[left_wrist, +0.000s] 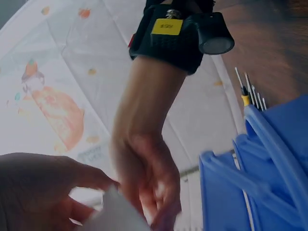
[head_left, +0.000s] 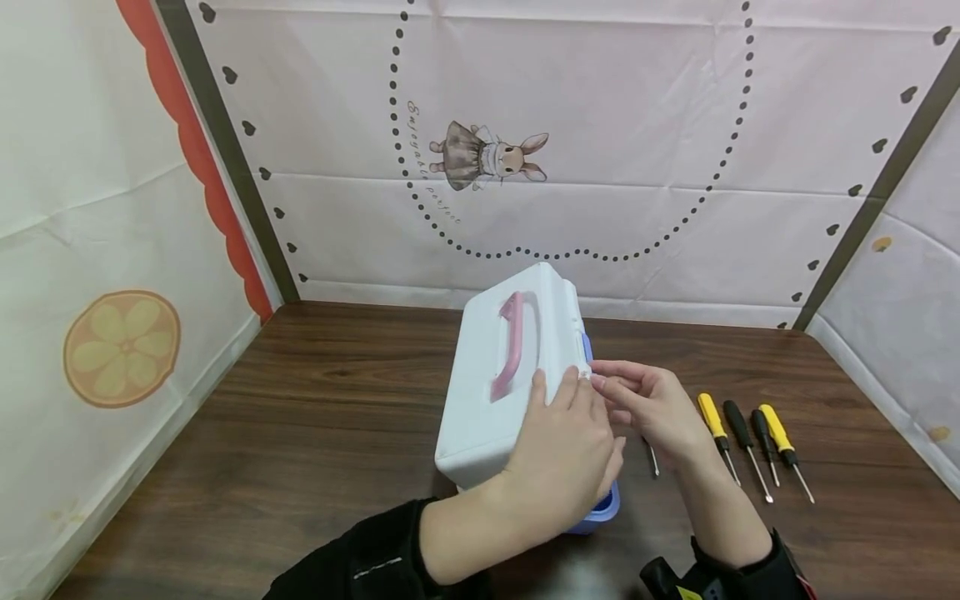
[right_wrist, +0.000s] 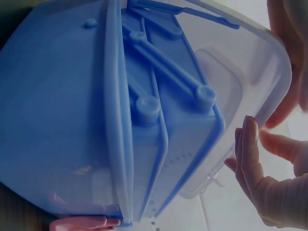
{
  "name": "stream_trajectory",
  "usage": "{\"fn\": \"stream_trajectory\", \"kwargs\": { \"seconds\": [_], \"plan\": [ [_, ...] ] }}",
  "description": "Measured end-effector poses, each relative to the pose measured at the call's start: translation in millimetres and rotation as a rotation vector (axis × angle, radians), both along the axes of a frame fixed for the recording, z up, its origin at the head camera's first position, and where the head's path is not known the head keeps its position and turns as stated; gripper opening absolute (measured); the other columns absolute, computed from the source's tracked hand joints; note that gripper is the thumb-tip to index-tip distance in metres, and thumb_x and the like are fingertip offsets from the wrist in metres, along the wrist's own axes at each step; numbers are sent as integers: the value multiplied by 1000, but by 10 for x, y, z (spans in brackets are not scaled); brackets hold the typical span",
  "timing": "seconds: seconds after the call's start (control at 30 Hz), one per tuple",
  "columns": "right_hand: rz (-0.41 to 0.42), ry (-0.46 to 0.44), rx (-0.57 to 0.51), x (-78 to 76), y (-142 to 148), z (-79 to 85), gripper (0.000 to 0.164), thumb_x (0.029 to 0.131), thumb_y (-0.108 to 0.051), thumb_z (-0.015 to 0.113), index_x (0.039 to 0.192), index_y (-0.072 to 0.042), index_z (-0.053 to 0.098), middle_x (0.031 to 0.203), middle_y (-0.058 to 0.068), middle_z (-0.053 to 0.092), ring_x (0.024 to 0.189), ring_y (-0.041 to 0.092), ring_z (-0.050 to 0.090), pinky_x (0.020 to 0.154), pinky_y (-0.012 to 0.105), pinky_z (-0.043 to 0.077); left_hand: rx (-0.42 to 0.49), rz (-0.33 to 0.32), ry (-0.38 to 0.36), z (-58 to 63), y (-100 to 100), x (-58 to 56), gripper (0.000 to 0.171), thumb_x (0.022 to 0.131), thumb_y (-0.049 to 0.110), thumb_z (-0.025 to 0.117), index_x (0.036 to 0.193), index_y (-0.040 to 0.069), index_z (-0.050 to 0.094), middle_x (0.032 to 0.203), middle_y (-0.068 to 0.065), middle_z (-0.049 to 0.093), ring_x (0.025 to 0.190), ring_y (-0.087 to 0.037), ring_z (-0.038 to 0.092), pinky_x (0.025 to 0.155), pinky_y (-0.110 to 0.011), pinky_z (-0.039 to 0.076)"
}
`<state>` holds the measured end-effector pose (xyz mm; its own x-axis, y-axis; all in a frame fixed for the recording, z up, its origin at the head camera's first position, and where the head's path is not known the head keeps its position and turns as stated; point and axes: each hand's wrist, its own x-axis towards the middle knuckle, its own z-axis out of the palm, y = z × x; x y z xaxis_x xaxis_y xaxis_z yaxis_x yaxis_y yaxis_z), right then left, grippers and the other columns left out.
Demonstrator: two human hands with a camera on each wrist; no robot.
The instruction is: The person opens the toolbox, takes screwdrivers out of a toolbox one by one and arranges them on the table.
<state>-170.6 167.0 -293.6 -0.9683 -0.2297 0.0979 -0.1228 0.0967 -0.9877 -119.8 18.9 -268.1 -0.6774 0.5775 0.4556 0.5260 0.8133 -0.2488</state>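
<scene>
A toolbox with a white lid (head_left: pixel 491 333) and a pink handle (head_left: pixel 512 346) stands on the table. Its lid is partly raised, and the blue body (right_wrist: pixel 57 106) and tiered blue trays (right_wrist: pixel 187 130) on hinged arms show beneath. My left hand (head_left: pixel 558 450) lies over the lid's right side, fingers on top and thumb at the edge; the left wrist view has the white corner (left_wrist: pixel 118 211) between them. From the right, my right hand (head_left: pixel 652 408) pinches the lid's edge with thumb and fingers, close to the left fingertips.
Several screwdrivers with yellow handles (head_left: pixel 776 429) and black handles (head_left: pixel 737 421) lie right of the toolbox. Another metal shaft (head_left: pixel 654 462) is partly hidden by my right hand. A pink latch (right_wrist: pixel 79 223) is on the blue body. White printed sheets (head_left: pixel 600 108) wall the table.
</scene>
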Motion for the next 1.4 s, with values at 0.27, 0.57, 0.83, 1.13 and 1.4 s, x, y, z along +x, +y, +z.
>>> {"fn": "stream_trajectory", "kwargs": {
  "seconds": [0.27,0.57,0.83,1.13,1.4],
  "plan": [
    [7,4,29,-16,58,-36,41,84,-13,61,116,12,49,90,14,64,70,20,63,65,38,51,489,-108,30,-2,-553,-270,29,82,23,59,100,0,61,111,-15,57,107,-26,49,91,-44,35],
    [21,23,134,9,128,-85,39,83,-11,61,113,13,52,87,18,63,64,20,61,62,38,51,608,161,-479,-301,-1050,-625,62,86,35,54,125,-13,41,128,-27,41,118,-36,39,93,-48,33],
    [35,31,209,7,209,-182,39,84,-10,60,113,15,51,89,20,63,63,19,62,60,35,51,728,81,-692,-460,-1013,-694,63,91,37,47,133,-6,31,127,-21,45,110,-22,48,88,-40,40],
    [1,63,417,31,209,-291,34,87,-7,55,114,13,52,94,19,63,67,17,61,59,32,51,651,106,-571,-516,-856,-661,66,90,38,47,130,-13,32,118,-28,50,100,-33,55,80,-41,45],
    [-6,64,517,11,206,-348,30,87,-10,55,110,9,57,84,10,65,65,18,59,55,30,49,620,96,-515,-522,-786,-638,64,90,35,47,126,-16,35,114,-30,51,89,-36,59,71,-40,49]
  ]
}}
